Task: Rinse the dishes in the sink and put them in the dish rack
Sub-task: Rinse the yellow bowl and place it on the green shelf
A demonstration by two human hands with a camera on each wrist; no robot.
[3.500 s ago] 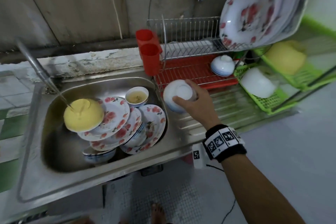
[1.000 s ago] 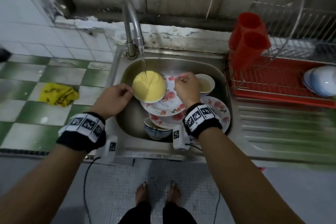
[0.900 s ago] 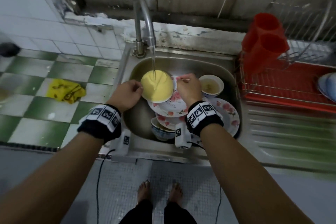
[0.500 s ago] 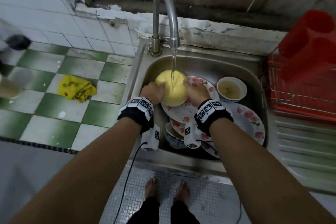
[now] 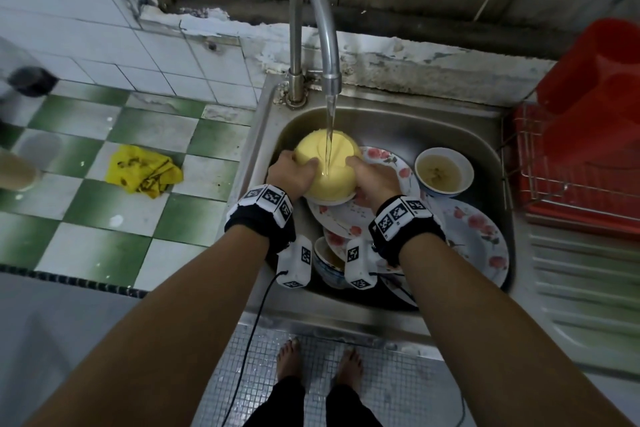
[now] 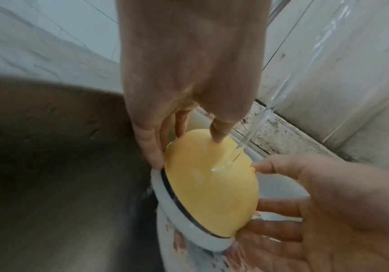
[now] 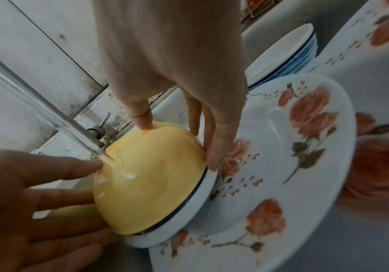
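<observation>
While water hits it, yellow bowl [image 5: 325, 166] sits between fingers [image 6: 151, 147] (both hands).

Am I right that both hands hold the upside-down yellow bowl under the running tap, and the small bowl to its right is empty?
Not quite. The small bowl is not empty: the head view shows murky liquid in it. The rest stands: the left hand and right hand hold the upside-down yellow bowl under the running tap.
</observation>
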